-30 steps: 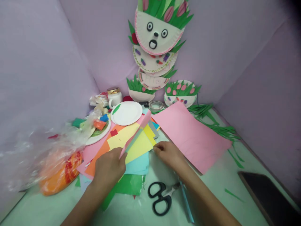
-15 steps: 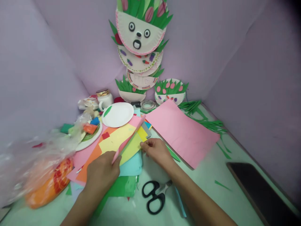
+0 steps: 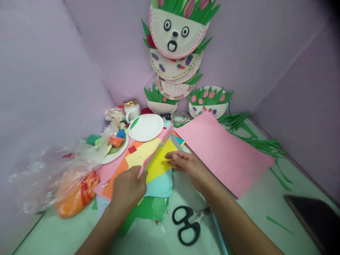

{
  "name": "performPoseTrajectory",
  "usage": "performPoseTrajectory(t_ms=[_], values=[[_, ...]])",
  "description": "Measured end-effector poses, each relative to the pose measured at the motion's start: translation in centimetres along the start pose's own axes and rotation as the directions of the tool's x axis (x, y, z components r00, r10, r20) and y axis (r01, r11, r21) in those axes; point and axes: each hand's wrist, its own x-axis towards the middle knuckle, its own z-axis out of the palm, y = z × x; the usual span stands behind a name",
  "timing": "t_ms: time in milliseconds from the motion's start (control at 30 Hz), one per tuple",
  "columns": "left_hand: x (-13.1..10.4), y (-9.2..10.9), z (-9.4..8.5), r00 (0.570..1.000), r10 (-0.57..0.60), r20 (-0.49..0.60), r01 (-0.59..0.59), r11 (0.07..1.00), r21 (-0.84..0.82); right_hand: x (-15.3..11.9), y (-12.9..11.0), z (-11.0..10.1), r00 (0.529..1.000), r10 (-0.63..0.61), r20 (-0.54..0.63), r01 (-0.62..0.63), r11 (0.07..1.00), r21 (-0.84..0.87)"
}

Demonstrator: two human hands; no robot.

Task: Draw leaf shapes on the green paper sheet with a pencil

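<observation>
My left hand [image 3: 130,186] is closed on the near end of a pink sheet of paper [image 3: 166,134], seen nearly edge-on above the stack. Beside it my right hand [image 3: 184,163] has its fingers apart, close to the right edge of a bright yellow sheet [image 3: 159,163]; whether the fingertips touch it I cannot tell. Under and around lie a pale yellow sheet [image 3: 140,154], an orange sheet [image 3: 113,188] and light blue paper [image 3: 160,186]. Black-handled scissors [image 3: 189,225] rest on the table below my right hand.
A large pink sheet [image 3: 223,152] lies at the right, before green paper strips [image 3: 261,142]. A dark flat object [image 3: 313,219] sits far right. White paper plates [image 3: 146,127], a lidded mug [image 3: 132,110] and a plastic bag [image 3: 71,187] stand left. Decorated plates [image 3: 177,35] hang behind.
The view has shifted left. My right hand has gone from a pinch to looser, spread fingers. A bright yellow sheet now shows where a lime-yellow one was. My left hand keeps the pink sheet.
</observation>
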Motion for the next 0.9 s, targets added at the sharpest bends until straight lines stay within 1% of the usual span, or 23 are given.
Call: performPoseTrajectory(t_ms=[100,167,200,300,433,533,600,767,900], values=[[0.7,-0.9,-0.2,0.998,-0.07,0.005,0.07,0.996,-0.059,1.2,1.3,-2.2,0.982,-0.012,-0.187,-0.011,0.993,-0.12],[0.9,-1.2,-0.3,0.996,-0.086,0.008,0.086,0.993,-0.086,1.7,2.1,-3.3,0.971,-0.014,-0.24,-0.029,0.984,-0.177],[0.9,-1.2,-0.3,0.996,-0.087,0.008,0.087,0.992,-0.092,1.9,2.4,-3.5,0.97,-0.007,-0.243,-0.041,0.98,-0.193],[0.7,-0.8,-0.3,0.997,-0.074,0.004,0.074,0.994,-0.084,1.7,2.4,-3.2,0.977,0.028,-0.212,-0.072,0.977,-0.202],[0.4,-0.5,-0.3,0.998,-0.063,0.002,0.063,0.996,-0.065,1.0,1.6,-1.5,0.985,0.079,-0.156,-0.105,0.981,-0.16],[0.4,-0.5,-0.5,0.998,-0.059,0.01,0.059,0.997,-0.053,0.6,1.3,-0.5,0.99,0.082,-0.114,-0.095,0.989,-0.115],[0.4,-0.5,-0.5,0.998,-0.056,0.013,0.057,0.997,-0.044,0.5,1.4,-0.2,0.994,0.053,-0.093,-0.062,0.993,-0.096],[0.2,-0.4,-0.5,0.999,-0.05,0.014,0.051,0.998,-0.027,0.6,1.7,0.2,0.995,-0.071,-0.072,0.068,0.996,-0.051],[0.2,-0.4,-0.6,0.999,-0.039,0.027,0.04,0.999,-0.022,0.2,1.1,0.5,0.99,-0.137,-0.021,0.138,0.99,0.024]])
